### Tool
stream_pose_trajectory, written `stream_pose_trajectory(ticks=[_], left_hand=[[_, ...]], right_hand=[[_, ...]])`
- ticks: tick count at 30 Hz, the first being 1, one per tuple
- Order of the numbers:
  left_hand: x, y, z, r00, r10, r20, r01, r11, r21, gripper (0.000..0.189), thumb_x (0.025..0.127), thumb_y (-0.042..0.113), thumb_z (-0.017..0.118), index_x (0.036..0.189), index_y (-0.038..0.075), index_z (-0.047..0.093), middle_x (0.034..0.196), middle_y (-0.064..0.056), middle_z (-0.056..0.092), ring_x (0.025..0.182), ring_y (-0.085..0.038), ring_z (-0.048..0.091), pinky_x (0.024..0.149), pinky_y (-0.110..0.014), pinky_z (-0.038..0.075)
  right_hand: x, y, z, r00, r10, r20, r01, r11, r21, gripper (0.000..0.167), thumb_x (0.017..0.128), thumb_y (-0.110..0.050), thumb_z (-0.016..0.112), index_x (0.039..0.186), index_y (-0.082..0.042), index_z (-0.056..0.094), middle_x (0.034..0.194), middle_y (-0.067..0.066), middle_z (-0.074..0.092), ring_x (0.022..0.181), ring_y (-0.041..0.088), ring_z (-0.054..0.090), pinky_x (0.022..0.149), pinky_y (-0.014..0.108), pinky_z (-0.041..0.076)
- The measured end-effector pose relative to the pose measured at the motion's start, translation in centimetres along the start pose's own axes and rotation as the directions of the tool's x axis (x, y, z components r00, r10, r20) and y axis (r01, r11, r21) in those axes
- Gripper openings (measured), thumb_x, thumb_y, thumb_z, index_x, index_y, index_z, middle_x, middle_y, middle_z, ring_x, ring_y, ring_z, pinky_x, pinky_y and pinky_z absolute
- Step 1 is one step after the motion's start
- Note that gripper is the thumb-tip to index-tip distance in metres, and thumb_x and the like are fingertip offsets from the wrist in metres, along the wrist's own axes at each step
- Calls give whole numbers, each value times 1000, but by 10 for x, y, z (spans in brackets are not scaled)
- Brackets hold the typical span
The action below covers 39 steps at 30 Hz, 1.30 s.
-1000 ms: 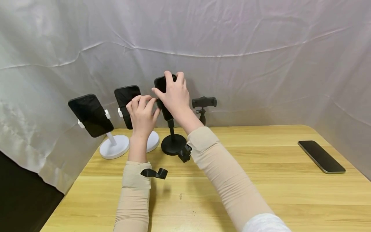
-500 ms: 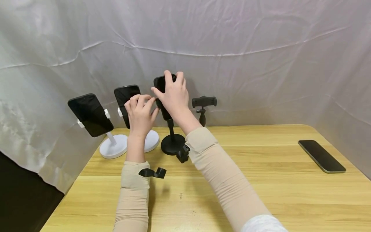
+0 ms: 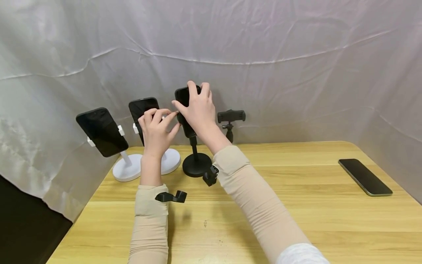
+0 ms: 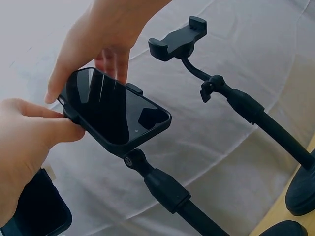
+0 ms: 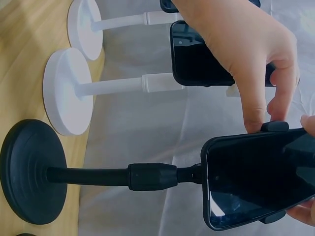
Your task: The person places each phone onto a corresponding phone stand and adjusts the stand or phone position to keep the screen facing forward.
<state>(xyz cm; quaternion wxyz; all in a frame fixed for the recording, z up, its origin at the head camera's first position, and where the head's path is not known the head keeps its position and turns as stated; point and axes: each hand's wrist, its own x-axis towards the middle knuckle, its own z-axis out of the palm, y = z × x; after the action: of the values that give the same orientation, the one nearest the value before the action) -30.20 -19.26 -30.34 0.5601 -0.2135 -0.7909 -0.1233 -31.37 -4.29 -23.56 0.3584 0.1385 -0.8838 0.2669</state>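
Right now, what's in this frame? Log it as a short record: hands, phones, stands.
Handled phone: in the clamp of a black stand
Left hand: pinches the clamp's left side
Right hand: holds that phone near its upper end
White stands: two, a phone mounted on each
Second black stand: to the right, clamp on top
Loose phone: flat on the table, right side

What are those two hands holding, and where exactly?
The right hand grips the phone by its side edges near the top; the left hand pinches the clamp at one side.

A wood-grain table [image 3: 263, 220] bears one flat phone [image 3: 365, 177] and, seemingly, four stands [image 3: 197, 165].
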Motion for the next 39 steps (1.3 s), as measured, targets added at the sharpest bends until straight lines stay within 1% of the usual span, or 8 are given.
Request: stream_pose_trajectory(ticks=[5,13,19,24,30,34,39], left_hand=[[0,0,2,1000,0,-19,-1,999,-46,25,83,19,73,104,8,75,106,-10,64,104,-32,44,87,-53,28],[0,0,2,1000,-2,-23,1,998,-62,27,82,22,73,105,8,75,107,-10,64,105,-32,44,87,-54,27],[0,2,4,999,-28,-18,27,998,-53,29,83,27,73,105,8,75,108,-11,64,107,-32,43,90,-54,28],[1,5,5,998,-57,-3,57,998,-27,29,85,32,72,97,6,75,107,-10,63,108,-32,42,92,-53,27],[2,9,8,996,-90,7,90,996,-15,26,85,28,69,88,2,72,106,-10,63,107,-31,42,94,-53,28],[2,9,10,994,-109,2,109,994,-22,24,84,25,68,86,2,71,106,-10,62,107,-31,42,94,-53,28],[0,10,9,993,-118,-9,118,993,-23,23,84,23,67,84,1,70,105,-11,62,107,-32,42,92,-53,29]], right_hand=[[0,1,-1,1000,8,10,-8,1000,19,65,87,-56,64,136,-17,45,128,18,40,103,29,54,70,36,57],[0,0,-3,1000,2,14,-2,1000,14,65,87,-56,64,135,-17,45,128,17,40,102,28,53,69,35,56],[1,0,-3,1000,0,17,0,1000,16,65,87,-56,63,136,-17,46,129,17,40,103,29,53,70,35,56],[1,1,-4,1000,4,20,-4,1000,25,65,87,-56,63,136,-17,45,130,17,40,104,29,53,71,35,56],[1,1,-3,1000,6,17,-7,999,34,65,87,-55,63,136,-17,45,130,17,39,103,28,52,71,35,55],[1,-2,-2,1000,3,11,-4,1000,24,65,87,-55,63,136,-16,45,129,17,39,102,28,51,69,34,55],[1,-5,0,1000,3,3,-3,1000,4,65,88,-57,62,136,-16,45,127,17,39,97,27,51,66,32,54]])
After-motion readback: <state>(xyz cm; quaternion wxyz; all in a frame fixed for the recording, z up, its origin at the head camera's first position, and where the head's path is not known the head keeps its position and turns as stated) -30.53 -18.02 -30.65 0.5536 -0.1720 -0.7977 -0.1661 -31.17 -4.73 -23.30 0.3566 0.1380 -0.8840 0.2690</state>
